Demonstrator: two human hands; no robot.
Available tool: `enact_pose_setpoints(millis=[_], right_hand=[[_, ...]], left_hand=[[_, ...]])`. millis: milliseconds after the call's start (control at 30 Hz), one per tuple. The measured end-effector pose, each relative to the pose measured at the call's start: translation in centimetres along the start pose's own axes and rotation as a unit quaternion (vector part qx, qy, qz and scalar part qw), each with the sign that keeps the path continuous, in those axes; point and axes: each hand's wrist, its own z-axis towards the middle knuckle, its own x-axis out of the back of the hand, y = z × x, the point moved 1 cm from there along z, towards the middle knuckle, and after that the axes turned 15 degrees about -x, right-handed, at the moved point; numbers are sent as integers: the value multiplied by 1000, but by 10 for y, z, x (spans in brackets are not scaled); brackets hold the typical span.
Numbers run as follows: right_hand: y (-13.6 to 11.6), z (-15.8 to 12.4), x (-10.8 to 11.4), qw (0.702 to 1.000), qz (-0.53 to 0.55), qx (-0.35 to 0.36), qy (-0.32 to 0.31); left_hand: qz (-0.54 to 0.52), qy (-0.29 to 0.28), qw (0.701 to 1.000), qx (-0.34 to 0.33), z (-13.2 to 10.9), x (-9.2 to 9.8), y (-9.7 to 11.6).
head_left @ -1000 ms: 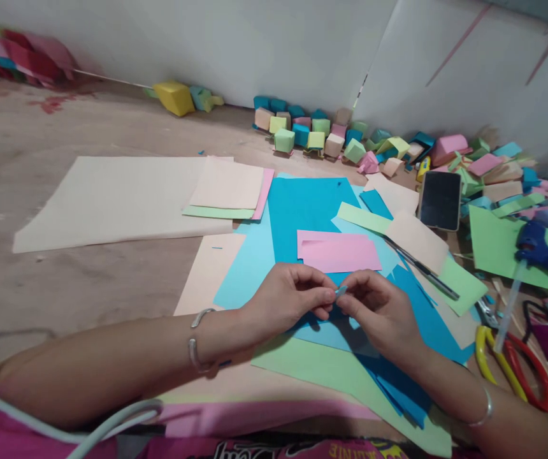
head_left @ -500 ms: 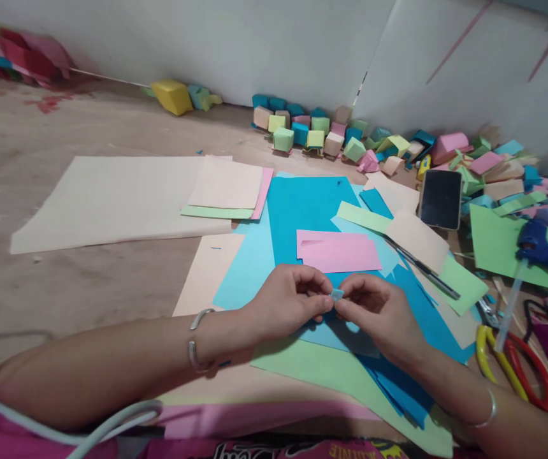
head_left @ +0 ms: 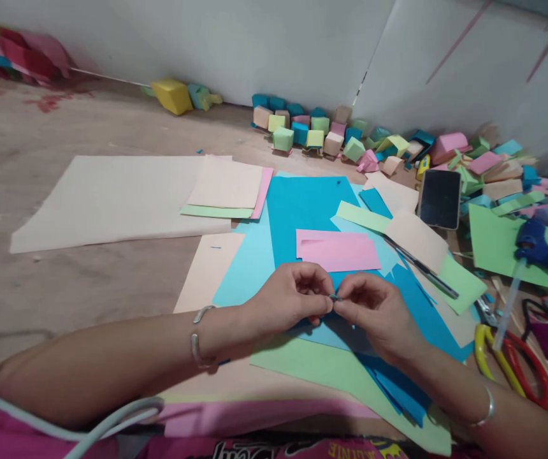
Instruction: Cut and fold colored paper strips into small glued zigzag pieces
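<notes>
Between the fingertips of my left hand (head_left: 300,296) and my right hand (head_left: 374,309) is a tiny piece of blue paper (head_left: 334,297), pinched from both sides. Both hands are closed, thumbs against index fingers, and most of the piece is hidden by them. Just beyond the fingertips lies a pink paper rectangle (head_left: 338,250) on a dark blue sheet (head_left: 310,204). Under my hands spread overlapping sheets, among them a light green sheet (head_left: 312,363) and a light blue one (head_left: 243,274).
Small folded paper boxes (head_left: 315,138) line the wall. To the right lie a phone (head_left: 439,199), a pen (head_left: 422,268), scissors (head_left: 513,363) and a blue glue gun (head_left: 541,245). A large cream sheet (head_left: 111,201) lies at left. A white cable (head_left: 111,427) runs near my left arm.
The small blue piece has turned between my fingertips and now shows as a thin edge instead of a flat face. Both hands stay nearly in place.
</notes>
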Motion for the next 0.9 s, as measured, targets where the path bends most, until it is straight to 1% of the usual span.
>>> enact_pose_setpoints(millis=[67, 167, 200, 267, 333, 400, 467, 567, 667, 733, 767, 833, 867, 900], right_hand=[[2, 2, 1, 1000, 8, -12, -12], [2, 2, 2, 999, 8, -17, -29], [0, 2, 2, 999, -3, -3, -32], [-5, -2, 2, 997, -51, 55, -28], [-10, -5, 2, 983, -127, 131, -14], [-12, -8, 2, 963, -196, 186, -3], [-13, -9, 4, 950, -231, 211, 6], [-11, -8, 5, 948, -238, 211, 18], [-10, -8, 4, 947, -247, 207, 5], [-9, -8, 3, 948, -253, 191, -3], [-8, -8, 3, 952, -252, 176, 1], [-6, -7, 4, 957, -255, 140, 14], [-6, -6, 4, 954, -269, 131, 16], [-6, -5, 4, 945, -297, 134, 10]], left_hand=[[-21, 8, 1000, 5, 0, -1, 0], [-48, 3, 999, 12, 0, -2, 1], [-54, -2, 998, 14, 0, -2, 2], [-62, -13, 998, 15, -1, -3, 2], [-68, -23, 997, 13, -1, -3, 2], [-71, -27, 997, 12, -1, -2, 3], [-68, -29, 997, 13, -2, -1, 4], [-51, -34, 998, 12, -2, -2, 5], [17, -26, 1000, 1, -2, -4, 5], [106, -17, 993, -37, -3, -5, 7], [157, -17, 985, -69, -4, -5, 8], [250, -24, 958, -140, -5, -5, 10], [284, -30, 943, -170, -5, -4, 11], [309, -37, 930, -194, -6, -3, 12]])
